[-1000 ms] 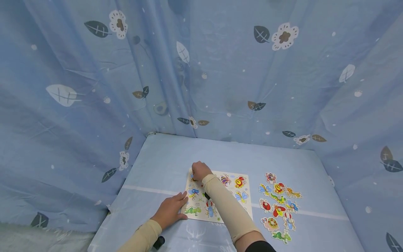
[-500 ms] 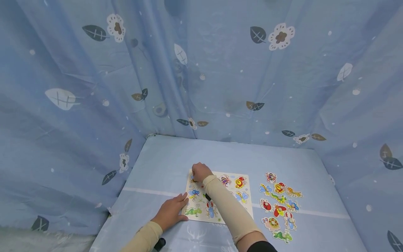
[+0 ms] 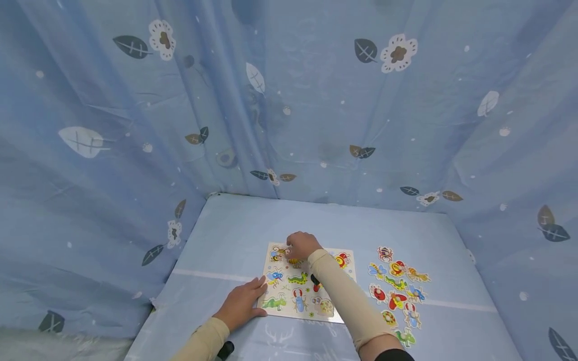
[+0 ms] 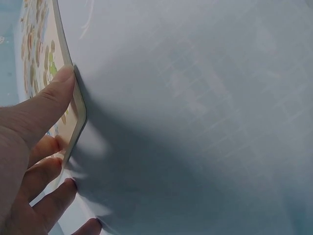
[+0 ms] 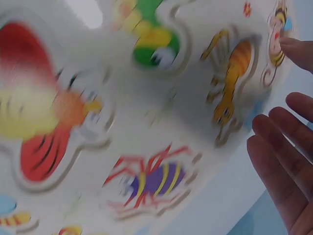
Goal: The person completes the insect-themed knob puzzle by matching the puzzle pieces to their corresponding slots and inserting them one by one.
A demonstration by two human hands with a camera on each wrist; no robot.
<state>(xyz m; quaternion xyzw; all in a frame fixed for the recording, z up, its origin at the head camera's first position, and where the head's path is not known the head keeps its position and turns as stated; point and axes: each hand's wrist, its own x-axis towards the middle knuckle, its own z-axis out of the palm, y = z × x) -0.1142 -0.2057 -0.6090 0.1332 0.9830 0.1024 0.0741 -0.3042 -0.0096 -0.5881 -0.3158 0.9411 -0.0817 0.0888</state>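
- Below the right hand (image 3: 302, 244), and reaching to the left hand (image 3: 241, 303), lies the board (image 3: 289, 311), flat on the blue cloth (image 3: 343, 225) and covered in bug pictures.
- Right hand: thumb and fingers stand apart with nothing held between them, over the far side of the board.
- Just left of the right fingertips is the bee (image 3: 277, 254); whether the thumb touches it, I cannot tell.
- Close under the right hand is the ant (image 5: 230, 83).
- Left hand: fingers relaxed against the near left corner of the board, thumb laid on its near edge, not wrapped round it.
- Just right of the left hand is the grasshopper (image 3: 274, 302); between the two hands is the caterpillar (image 3: 298, 278).
- Well to the right of the right hand, off the board, loose bug pieces (image 3: 397, 301) lie close together.
- Beyond both hands hangs the curtain (image 3: 316, 75), patterned with leaves and flowers.
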